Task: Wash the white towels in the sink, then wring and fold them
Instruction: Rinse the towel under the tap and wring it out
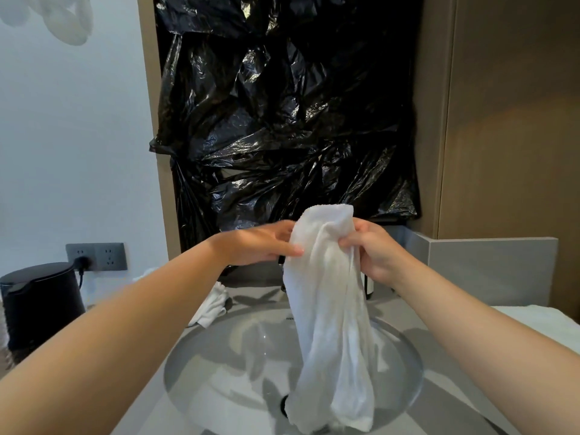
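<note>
Sink [219, 356] set in counter [455, 387], centre front. Held towel [329, 309] hangs over sink, lower end down in basin beside drain [284, 403]. Left hand [260, 243] pinches its upper left edge, right hand [376, 249] grips upper right. Crumpled towel [210, 306] on counter behind-left of sink. Kettle [40, 302] far left, wall socket [97, 256] behind it. Flat towel [546, 324] on counter at right. Plastic sheeting [282, 105] on wall behind sink.

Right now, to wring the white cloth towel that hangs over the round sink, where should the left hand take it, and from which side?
Probably its gathered middle, from the left. The white cloth towel hangs down long and bunched from the right hand and the left hand, so the left can slide lower, wrap round it and twist over the round sink.
</note>
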{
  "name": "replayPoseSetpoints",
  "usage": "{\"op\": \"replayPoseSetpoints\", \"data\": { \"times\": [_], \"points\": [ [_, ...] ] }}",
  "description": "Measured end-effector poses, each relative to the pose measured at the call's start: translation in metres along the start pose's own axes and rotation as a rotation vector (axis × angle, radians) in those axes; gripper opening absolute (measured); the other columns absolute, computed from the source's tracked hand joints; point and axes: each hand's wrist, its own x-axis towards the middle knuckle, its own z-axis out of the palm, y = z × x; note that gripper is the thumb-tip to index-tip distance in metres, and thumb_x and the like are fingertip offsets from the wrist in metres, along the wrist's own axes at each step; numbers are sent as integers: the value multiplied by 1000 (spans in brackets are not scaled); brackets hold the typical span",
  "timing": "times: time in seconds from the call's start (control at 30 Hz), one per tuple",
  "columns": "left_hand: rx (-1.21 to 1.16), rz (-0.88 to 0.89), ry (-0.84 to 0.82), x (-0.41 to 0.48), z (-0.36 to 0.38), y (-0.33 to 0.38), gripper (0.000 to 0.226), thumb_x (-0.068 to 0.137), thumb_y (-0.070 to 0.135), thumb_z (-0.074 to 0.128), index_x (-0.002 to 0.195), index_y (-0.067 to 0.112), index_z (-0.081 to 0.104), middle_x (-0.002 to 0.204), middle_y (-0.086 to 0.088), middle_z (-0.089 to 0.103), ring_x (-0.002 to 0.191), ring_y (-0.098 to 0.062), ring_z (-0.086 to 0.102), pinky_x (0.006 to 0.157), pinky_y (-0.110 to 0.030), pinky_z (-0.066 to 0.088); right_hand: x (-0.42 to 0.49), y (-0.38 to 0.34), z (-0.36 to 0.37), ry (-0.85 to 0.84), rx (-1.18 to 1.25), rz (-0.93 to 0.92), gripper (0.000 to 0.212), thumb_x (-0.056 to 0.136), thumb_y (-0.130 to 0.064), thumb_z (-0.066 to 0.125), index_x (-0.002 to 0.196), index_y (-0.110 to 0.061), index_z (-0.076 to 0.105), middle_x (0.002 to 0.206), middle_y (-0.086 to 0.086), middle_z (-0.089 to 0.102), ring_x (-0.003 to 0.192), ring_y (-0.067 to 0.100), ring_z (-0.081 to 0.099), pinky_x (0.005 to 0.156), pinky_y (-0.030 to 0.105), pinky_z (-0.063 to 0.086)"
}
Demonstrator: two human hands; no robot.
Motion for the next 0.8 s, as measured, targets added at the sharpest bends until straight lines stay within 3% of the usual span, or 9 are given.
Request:
{"op": "replayPoseSetpoints", "data": {
  "times": [0.1, 0.17, 0.3, 0.37, 0.43, 0.5, 0.63, 0.73, 0.8],
  "points": [
    [-189, -20, -228, 2, 9, -14, 91, 65, 45, 87, 141, 16, 45, 138, -4, 58, 128, -24, 54, 102, -38, 47, 2, -5, -4, -75, 62, 18, 42, 83, 19, 33, 101, -1, 64, 88, 11, 70, 80, 23, 68, 67, 30, 57],
    [-211, -6, -216, 1, 11, -13, 78, 69, 34, 85, 135, 9, 52, 133, -10, 61, 124, -29, 57, 100, -42, 49, 1, -9, -7, -107, 139, 42, 43, 82, 19, 30, 98, -2, 64, 85, 8, 72, 79, 22, 69, 66, 30, 57],
    [-42, -16, 146, -3, 3, -5, 25, 79, 19, 76, 103, 12, 72, 107, -17, 70, 95, -29, 64, 91, -43, 49, 7, -8, -19, 52, 30, 65, 33, 89, 14, 39, 96, -4, 65, 89, 11, 70, 81, 24, 68, 68, 34, 56],
    [133, -5, 348, -2, 4, 5, 10, 86, 16, 73, 96, 12, 74, 87, -10, 69, 77, -18, 63, 73, -28, 52, 13, -5, -19, 165, -104, 82, 28, 89, 12, 46, 103, -4, 65, 101, 15, 68, 91, 29, 66, 76, 38, 55],
    [289, 34, 555, 5, 11, 18, 12, 94, 16, 62, 95, 13, 73, 76, 1, 64, 67, -9, 57, 59, -17, 47, 19, -2, -18, 265, -107, 88, 29, 92, 9, 46, 111, -5, 62, 102, 14, 68, 95, 31, 65, 78, 39, 54],
    [225, 70, 663, 14, 16, 30, 18, 98, 19, 55, 103, 15, 72, 81, 1, 63, 72, -10, 56, 65, -22, 49, 19, -3, -15, 322, 3, 85, 26, 95, 3, 45, 111, -10, 62, 96, 8, 68, 90, 25, 65, 72, 35, 53],
    [281, -5, 599, 18, 21, 31, 23, 101, 19, 45, 103, 13, 68, 74, 1, 56, 68, -12, 52, 58, -24, 42, 1, 15, -14, 141, 170, 196, 32, 86, -4, 36, 106, -11, 61, 95, 9, 69, 89, 28, 64, 73, 40, 48],
    [302, -59, 620, 23, 24, 18, 26, 100, 16, 44, 89, 3, 64, 62, 2, 41, 54, -12, 39, 47, -21, 33, -18, 34, -19, -107, 119, 269, 46, 61, -11, 60, 108, -7, 60, 88, 9, 67, 72, 23, 63, 67, 36, 48],
    [297, -93, 661, 26, 23, 13, 29, 99, 14, 45, 73, 4, 55, 62, 1, 36, 52, -14, 33, 41, -17, 30, -21, 39, -21, -171, 128, 254, 47, 70, -9, 68, 116, -4, 60, 100, 14, 69, 74, 23, 67, 64, 34, 53]
  ]
}}
